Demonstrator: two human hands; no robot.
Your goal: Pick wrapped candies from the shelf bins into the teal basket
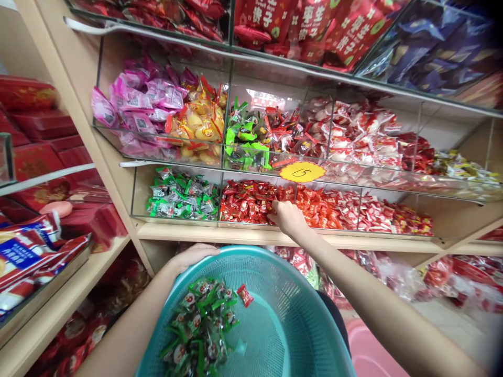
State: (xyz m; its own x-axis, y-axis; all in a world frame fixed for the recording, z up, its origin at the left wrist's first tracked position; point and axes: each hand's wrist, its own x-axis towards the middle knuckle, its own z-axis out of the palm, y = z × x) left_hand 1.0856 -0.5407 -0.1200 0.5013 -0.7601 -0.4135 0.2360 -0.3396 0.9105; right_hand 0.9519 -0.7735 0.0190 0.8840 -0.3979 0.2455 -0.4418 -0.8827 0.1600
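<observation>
Red candies (248,203) lie beside the curled right hand (290,217) (its hold, I can't tell).

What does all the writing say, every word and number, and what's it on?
"15", handwritten on the yellow tag.
"枣生贵子", on the red bags at the top; the little letters there are too small to read surely.
Too blurred to read: the blue label on the packet at the left.
Too small to read: the red candies in the bin.
</observation>
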